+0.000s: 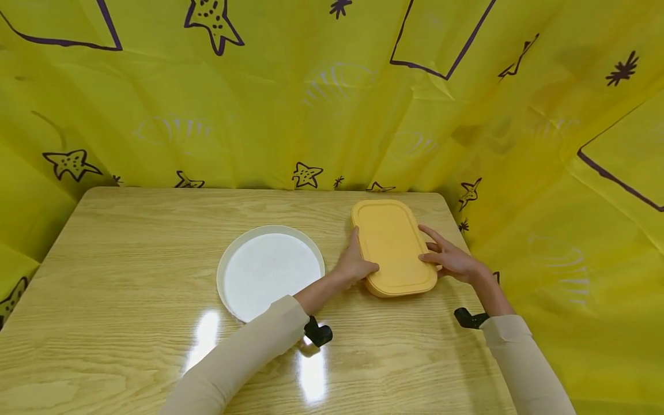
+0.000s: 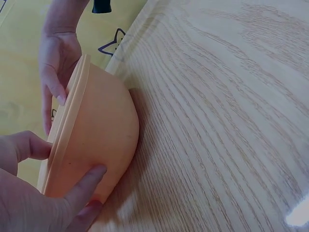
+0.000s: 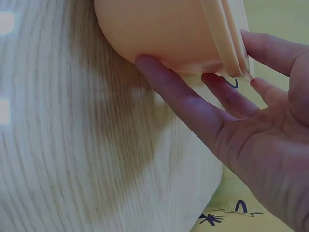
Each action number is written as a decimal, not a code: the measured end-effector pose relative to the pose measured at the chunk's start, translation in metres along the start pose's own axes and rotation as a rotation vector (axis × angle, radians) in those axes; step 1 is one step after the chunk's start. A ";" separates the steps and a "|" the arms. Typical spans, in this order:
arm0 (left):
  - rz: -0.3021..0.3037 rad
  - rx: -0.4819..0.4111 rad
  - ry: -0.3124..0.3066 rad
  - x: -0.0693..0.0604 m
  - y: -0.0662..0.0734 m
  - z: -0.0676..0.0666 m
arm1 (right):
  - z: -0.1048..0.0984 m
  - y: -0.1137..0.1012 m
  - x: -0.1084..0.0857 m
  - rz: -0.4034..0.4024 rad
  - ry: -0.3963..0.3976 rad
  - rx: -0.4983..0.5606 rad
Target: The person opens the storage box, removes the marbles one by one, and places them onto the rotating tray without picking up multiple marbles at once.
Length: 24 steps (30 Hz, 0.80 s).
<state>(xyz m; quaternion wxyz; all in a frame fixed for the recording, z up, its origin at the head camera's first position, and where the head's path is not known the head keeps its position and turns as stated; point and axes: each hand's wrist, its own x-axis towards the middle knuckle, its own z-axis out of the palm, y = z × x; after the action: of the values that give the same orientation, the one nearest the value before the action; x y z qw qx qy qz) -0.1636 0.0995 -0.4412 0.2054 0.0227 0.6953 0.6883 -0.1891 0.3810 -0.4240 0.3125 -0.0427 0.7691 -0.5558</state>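
An orange-yellow lidded food container [image 1: 390,245], rectangular with rounded corners, is at the right of the table, its flat lid on top. My left hand [image 1: 355,266] holds its left side, the thumb on the lid's edge. In the left wrist view, fingers [image 2: 87,186] of that hand lie along the container's curved wall [image 2: 104,125]. On the right side, my right hand [image 1: 452,259] grips it with the thumb at the lid. The right wrist view has fingers [image 3: 178,94] under the rim and against the lower wall. What is inside is hidden.
Left of the container, a round white tray [image 1: 270,271] with a raised rim lies on the wood-grain table [image 1: 129,259]; my left forearm passes over its lower right edge. A yellow patterned curtain [image 1: 270,115] hangs behind the table and along its right side.
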 end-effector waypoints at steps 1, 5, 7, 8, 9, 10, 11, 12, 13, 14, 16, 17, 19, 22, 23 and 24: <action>-0.006 0.008 0.002 -0.001 0.000 -0.001 | 0.001 0.000 0.000 -0.003 0.002 0.005; -0.025 0.021 0.009 -0.003 0.001 -0.005 | 0.006 0.001 -0.001 -0.013 0.006 0.017; -0.035 0.022 0.008 -0.005 0.002 -0.006 | 0.009 0.001 -0.002 -0.017 0.009 0.023; -0.041 0.018 0.004 -0.006 0.003 -0.007 | 0.010 0.001 -0.003 -0.021 0.007 0.026; -0.048 0.019 -0.001 -0.007 0.003 -0.009 | 0.012 0.000 -0.003 -0.027 0.005 0.029; -0.056 0.016 -0.007 -0.009 0.004 -0.010 | 0.013 0.000 -0.004 -0.030 0.005 0.034; -0.061 0.015 -0.014 -0.010 0.004 -0.011 | 0.015 0.000 -0.005 -0.030 0.006 0.038; -0.065 0.022 -0.020 -0.012 0.004 -0.013 | 0.017 0.000 -0.006 -0.031 0.004 0.046; -0.072 0.024 -0.026 -0.013 0.005 -0.015 | 0.018 0.000 -0.006 -0.030 0.005 0.054; -0.075 0.022 -0.033 -0.015 0.005 -0.016 | 0.020 0.000 -0.007 -0.031 0.005 0.059; -0.084 0.040 -0.039 -0.018 0.006 -0.019 | 0.023 0.000 -0.008 -0.030 0.013 0.068; -0.085 0.044 -0.042 -0.020 0.006 -0.020 | 0.025 0.000 -0.008 -0.034 0.016 0.069; -0.087 0.048 -0.045 -0.023 0.007 -0.022 | 0.029 0.000 -0.010 -0.045 0.022 0.071; -0.086 0.059 -0.048 -0.027 0.006 -0.024 | 0.035 0.000 -0.012 -0.058 0.035 0.062; -0.084 0.054 -0.052 -0.028 0.005 -0.025 | 0.037 0.000 -0.013 -0.059 0.043 0.061; -0.079 0.051 -0.056 -0.029 0.004 -0.025 | 0.039 0.000 -0.014 -0.063 0.045 0.061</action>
<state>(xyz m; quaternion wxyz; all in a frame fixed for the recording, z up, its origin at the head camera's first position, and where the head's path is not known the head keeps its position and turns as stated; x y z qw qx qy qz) -0.1462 0.0665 -0.4304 0.2513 0.0199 0.7070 0.6607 -0.1572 0.3544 -0.4253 0.2786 -0.0451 0.7568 -0.5895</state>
